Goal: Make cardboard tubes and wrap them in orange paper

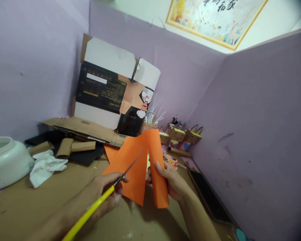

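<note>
My left hand (pixel 109 190) is closed around a knife (pixel 90 212) with a long yellow handle and a thin, pointed metal blade. The blade slants up in front of an orange paper sheet (pixel 134 160), its tip close to the top of a long split. A bit of red shows by my left fingers. With my right hand (pixel 172 179) I grip the sheet's right strip, thumb in front and fingers behind. That strip curls into a rounded fold and is parted from the left piece below, while the two join at the top.
Left are a white ceramic pot (pixel 7 164), crumpled tissue (pixel 46 167) and cardboard pieces (pixel 83 146). A flattened box (pixel 102 87) leans on the back wall. Several small decorated paper bags (pixel 177 134) stand behind; a dark flat panel (pixel 209 197) lies along the right edge.
</note>
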Demonstrator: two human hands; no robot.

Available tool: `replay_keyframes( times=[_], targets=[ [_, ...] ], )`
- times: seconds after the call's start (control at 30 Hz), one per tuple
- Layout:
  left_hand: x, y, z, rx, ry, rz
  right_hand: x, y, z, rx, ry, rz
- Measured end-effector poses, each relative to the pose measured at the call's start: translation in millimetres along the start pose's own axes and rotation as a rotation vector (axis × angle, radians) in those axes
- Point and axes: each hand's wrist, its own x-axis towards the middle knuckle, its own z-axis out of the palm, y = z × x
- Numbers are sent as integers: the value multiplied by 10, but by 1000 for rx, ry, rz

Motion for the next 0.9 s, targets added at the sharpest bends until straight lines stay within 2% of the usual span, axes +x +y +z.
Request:
replay_keyframes(
  times=[0.1, 0.17, 0.27, 0.4, 0.57, 0.7, 0.9],
  targets=[
    [-49, 87, -9, 176, -75, 48, -6, 15, -18, -28, -6, 10],
    [-67, 160, -52, 249, -171, 71, -16, 19, -23, -39, -7, 22],
    [-81, 267, -113, 308, -237, 57, -45, 10, -16, -58, -12, 35],
    [-93, 315, -126, 289, -233, 29, -75, -6, 1, -78, -4, 22],
    [-83, 195, -107, 254, -160, 72, -92, -12, 13, -102, -14, 26],
    [-73, 110, -132, 241, -168, 80, -108, -13, 11, -143, -48, 29],
    [-62, 102, -125, 251, -146, 72, -128, -48, -25, -119, -95, 100]
  ],
)
